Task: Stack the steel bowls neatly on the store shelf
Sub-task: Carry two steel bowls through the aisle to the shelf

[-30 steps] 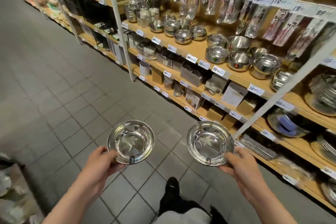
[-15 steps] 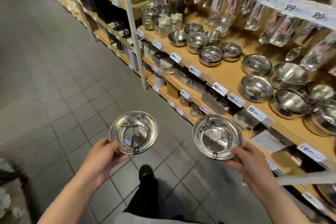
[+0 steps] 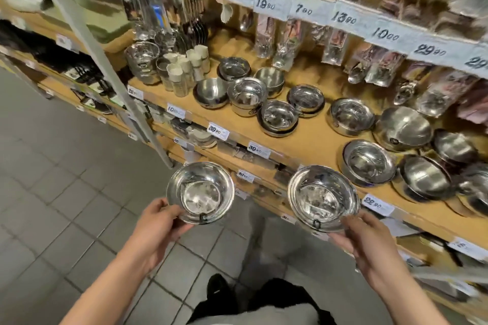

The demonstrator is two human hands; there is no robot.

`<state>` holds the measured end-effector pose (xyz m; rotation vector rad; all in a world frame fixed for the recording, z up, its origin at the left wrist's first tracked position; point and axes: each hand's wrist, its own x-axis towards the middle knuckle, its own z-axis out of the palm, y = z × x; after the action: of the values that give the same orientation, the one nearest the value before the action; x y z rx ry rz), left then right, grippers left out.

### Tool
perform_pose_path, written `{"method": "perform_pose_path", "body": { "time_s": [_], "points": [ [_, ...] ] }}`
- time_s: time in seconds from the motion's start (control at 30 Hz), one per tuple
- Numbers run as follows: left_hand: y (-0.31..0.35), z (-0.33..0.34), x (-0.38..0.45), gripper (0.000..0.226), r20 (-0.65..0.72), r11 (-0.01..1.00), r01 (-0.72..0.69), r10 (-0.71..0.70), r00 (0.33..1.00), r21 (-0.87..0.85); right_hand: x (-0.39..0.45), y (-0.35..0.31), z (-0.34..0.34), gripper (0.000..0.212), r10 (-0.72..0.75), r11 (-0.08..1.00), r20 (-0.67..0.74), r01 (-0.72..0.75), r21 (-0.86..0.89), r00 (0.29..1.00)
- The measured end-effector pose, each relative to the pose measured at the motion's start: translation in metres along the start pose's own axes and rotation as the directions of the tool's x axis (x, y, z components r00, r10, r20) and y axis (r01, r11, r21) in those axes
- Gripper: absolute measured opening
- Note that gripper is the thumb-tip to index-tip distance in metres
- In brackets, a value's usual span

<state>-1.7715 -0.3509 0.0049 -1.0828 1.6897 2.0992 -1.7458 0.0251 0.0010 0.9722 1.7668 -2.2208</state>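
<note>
I've closed in on the shelf (image 3: pixel 311 137); its bowl stacks now sit just beyond my hands. My left hand (image 3: pixel 158 229) pinches the left bowl (image 3: pixel 200 192), my right hand (image 3: pixel 369 243) the right bowl (image 3: pixel 323 198), both unplaced, near the shelf's front edge.

bowls in hands (image 3: pixel 200 192): shiny silver steel
shelf board (image 3: pixel 311 140): tan wood
price tags above shelf board (image 3: pixel 343 17): white, dark digits
floor below shelf board (image 3: pixel 52 166): grey square tiles, pale grout
upright post (image 3: pixel 87 42): light grey
</note>
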Motion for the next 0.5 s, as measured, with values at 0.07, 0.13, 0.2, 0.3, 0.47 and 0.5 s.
{"method": "perform_pose_path", "body": {
  "time_s": [0.07,0.13,0.2,0.3,0.47,0.5],
  "points": [
    [0.014,0.025,0.024,0.021,0.067,0.998,-0.003,-0.001,0.998,0.059,0.01,-0.008,0.003,0.008,0.011,0.998,-0.049,-0.008,0.065,0.999],
    [0.022,0.055,0.046,0.017,0.131,0.992,0.003,-0.019,0.991,0.126,0.023,-0.015,0.004,0.009,0.032,0.994,-0.1,-0.021,0.111,0.994],
    [0.026,0.089,0.063,0.016,0.2,0.984,0.008,-0.044,0.979,0.177,0.037,-0.023,0.001,0.008,0.036,0.993,-0.142,-0.02,0.118,0.989],
    [0.027,0.143,0.087,0.023,0.29,0.974,0.002,-0.069,0.954,0.226,0.062,-0.043,-0.007,0.011,0.008,0.994,-0.157,0.01,0.113,0.988],
    [0.02,0.235,0.122,0.02,0.372,0.934,0.001,-0.143,0.917,0.357,0.099,-0.074,-0.032,0.005,0.001,0.985,-0.195,0.034,0.171,0.981],
    [0.017,0.251,0.128,0.019,0.368,0.933,0.025,-0.166,0.915,0.358,0.106,-0.079,-0.036,0.004,0.001,0.985,-0.19,0.032,0.17,0.982]
  ]
}}
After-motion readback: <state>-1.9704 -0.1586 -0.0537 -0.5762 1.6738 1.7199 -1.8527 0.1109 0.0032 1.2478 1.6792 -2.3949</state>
